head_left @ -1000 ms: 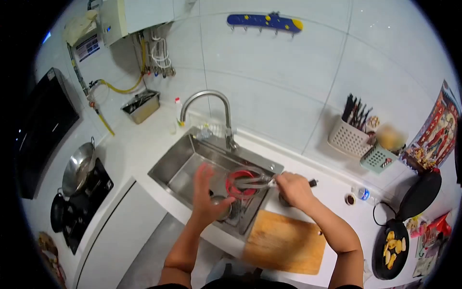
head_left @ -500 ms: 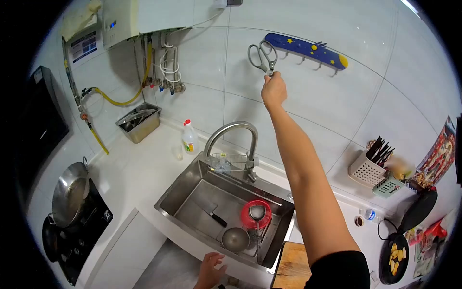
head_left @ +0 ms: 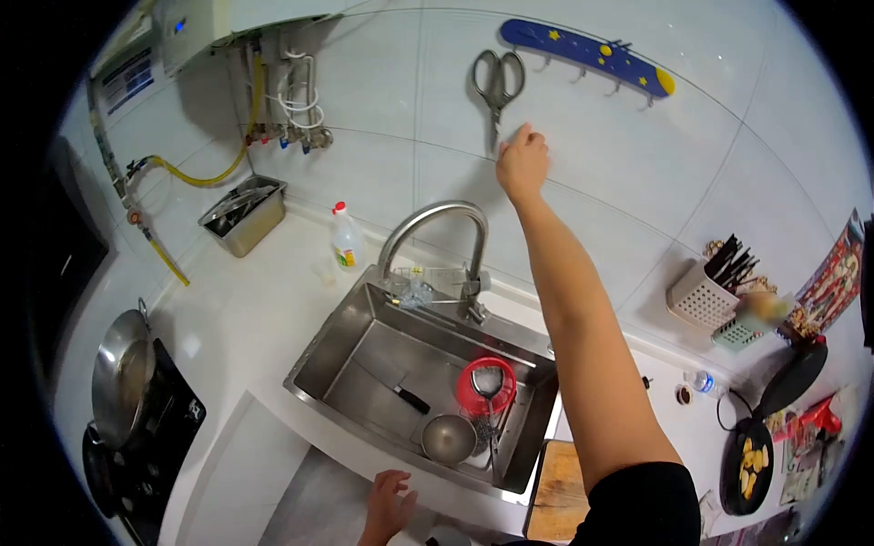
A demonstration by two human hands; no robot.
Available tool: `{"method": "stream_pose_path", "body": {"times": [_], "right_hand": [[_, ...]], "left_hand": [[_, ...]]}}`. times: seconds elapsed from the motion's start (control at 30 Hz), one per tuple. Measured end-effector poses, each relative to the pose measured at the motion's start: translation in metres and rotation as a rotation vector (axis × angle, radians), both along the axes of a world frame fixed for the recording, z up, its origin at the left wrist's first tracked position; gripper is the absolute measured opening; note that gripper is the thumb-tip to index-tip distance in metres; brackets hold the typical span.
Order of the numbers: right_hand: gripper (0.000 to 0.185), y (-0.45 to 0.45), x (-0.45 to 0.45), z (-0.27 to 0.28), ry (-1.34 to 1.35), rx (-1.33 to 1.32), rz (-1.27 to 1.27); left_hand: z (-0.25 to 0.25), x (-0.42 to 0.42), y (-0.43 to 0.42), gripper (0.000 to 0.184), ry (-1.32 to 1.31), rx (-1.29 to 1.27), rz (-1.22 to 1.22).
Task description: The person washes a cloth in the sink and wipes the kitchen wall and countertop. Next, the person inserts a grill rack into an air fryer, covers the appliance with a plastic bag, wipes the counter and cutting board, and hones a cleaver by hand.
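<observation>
Grey-handled scissors (head_left: pixel 498 80) hang blades down from the left end of the blue hook rack (head_left: pixel 583 56) on the tiled wall. Just right of the blades is my right hand (head_left: pixel 523 164), raised at the end of a stretched arm, its fingers apart and holding nothing. My left hand (head_left: pixel 390 505) hovers low by the front edge of the sink (head_left: pixel 319 400), loosely curled with fingers apart and nothing in it. Inside the sink lie a black-handled knife (head_left: pixel 412 399), a metal bowl (head_left: pixel 448 439), a red basin (head_left: pixel 467 400) and a ladle (head_left: pixel 489 382).
A curved faucet (head_left: pixel 435 211) rises behind the sink. Right of it are a wooden cutting board (head_left: pixel 557 496), a chopstick holder (head_left: pixel 701 296) and a black pan (head_left: pixel 736 491) with yellow food. A plastic bottle (head_left: pixel 347 238) stands behind left; a wok (head_left: pixel 120 373) sits on the stove.
My right hand has let go of the scissors, which now hang from the rack. The whole view has shifted slightly. My left hand stays low by the sink.
</observation>
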State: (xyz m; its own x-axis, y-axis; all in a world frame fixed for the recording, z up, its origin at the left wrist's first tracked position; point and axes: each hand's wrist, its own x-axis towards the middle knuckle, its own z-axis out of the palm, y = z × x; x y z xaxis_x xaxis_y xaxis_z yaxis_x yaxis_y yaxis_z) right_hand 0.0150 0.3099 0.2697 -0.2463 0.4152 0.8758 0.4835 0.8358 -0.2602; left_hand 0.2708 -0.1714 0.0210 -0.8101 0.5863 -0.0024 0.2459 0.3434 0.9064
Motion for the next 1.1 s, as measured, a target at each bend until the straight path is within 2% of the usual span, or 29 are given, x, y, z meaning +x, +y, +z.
{"method": "stream_pose_path", "body": {"times": [0.07, 0.17, 0.23, 0.3, 0.37, 0.4, 0.43, 0.5, 0.6, 0.63, 0.7, 0.77, 0.83, 0.9, 0.97, 1.07, 1.1], "right_hand": [[0.047, 0.009, 0.02, -0.012, -0.03, 0.026, 0.089], [0.037, -0.002, 0.086, -0.028, -0.012, -0.096, 0.421], [0.021, -0.033, 0.157, -0.047, 0.048, -0.206, 0.646], [0.008, -0.073, 0.246, -0.084, -0.037, -0.164, 0.701], [0.013, -0.125, 0.346, -0.112, -0.237, -0.263, 0.731], [0.018, -0.139, 0.385, -0.14, -0.409, -0.095, 0.723], [0.028, -0.159, 0.436, -0.167, -0.281, -0.348, 0.764], [0.039, -0.168, 0.53, -0.189, -0.318, -0.561, 0.662], [0.042, -0.136, 0.667, -0.233, -0.257, -0.815, 0.214], [0.04, -0.11, 0.718, -0.255, -0.259, -0.812, 0.009], [0.037, -0.061, 0.82, -0.283, -0.205, -0.629, -0.309], [0.041, -0.025, 0.914, -0.325, -0.378, -0.476, -0.666], [0.044, -0.014, 0.971, -0.339, -0.514, -0.479, -0.749], [0.046, -0.002, 1.003, -0.357, -0.562, -0.575, -0.587], [0.052, 0.012, 1.028, -0.368, -0.569, -0.693, -0.407], [0.06, 0.016, 1.022, -0.34, -0.735, -0.642, -0.33], [0.063, 0.02, 1.015, -0.343, -0.739, -0.642, -0.38]], "left_hand": [[0.003, 0.001, 0.011, 0.036, -0.003, -0.046, -0.037], [-0.002, 0.006, 0.031, 0.035, 0.021, -0.005, -0.104], [-0.002, 0.009, 0.042, 0.035, 0.06, 0.011, -0.189], [0.0, 0.017, 0.059, 0.034, 0.086, 0.023, -0.293], [-0.003, 0.025, 0.078, 0.033, 0.098, 0.048, -0.362], [-0.001, 0.033, 0.084, 0.034, 0.092, 0.026, -0.389], [0.002, 0.045, 0.092, 0.034, 0.083, 0.007, -0.437], [0.016, 0.075, 0.115, 0.034, 0.089, -0.08, -0.44], [0.012, 0.121, 0.146, 0.033, 0.19, -0.139, -0.548], [0.022, 0.146, 0.161, 0.032, 0.156, -0.163, -0.547], [0.009, 0.188, 0.18, 0.032, 0.23, -0.19, -0.575], [-0.017, 0.222, 0.191, 0.033, 0.314, -0.283, -0.58], [-0.024, 0.26, 0.197, 0.034, 0.276, -0.295, -0.522], [-0.027, 0.289, 0.207, 0.034, 0.305, -0.289, -0.48], [-0.018, 0.309, 0.211, 0.033, 0.212, -0.294, -0.422], [-0.009, 0.324, 0.212, 0.033, 0.167, -0.308, -0.347], [-0.005, 0.329, 0.214, 0.032, 0.163, -0.308, -0.332]]}}
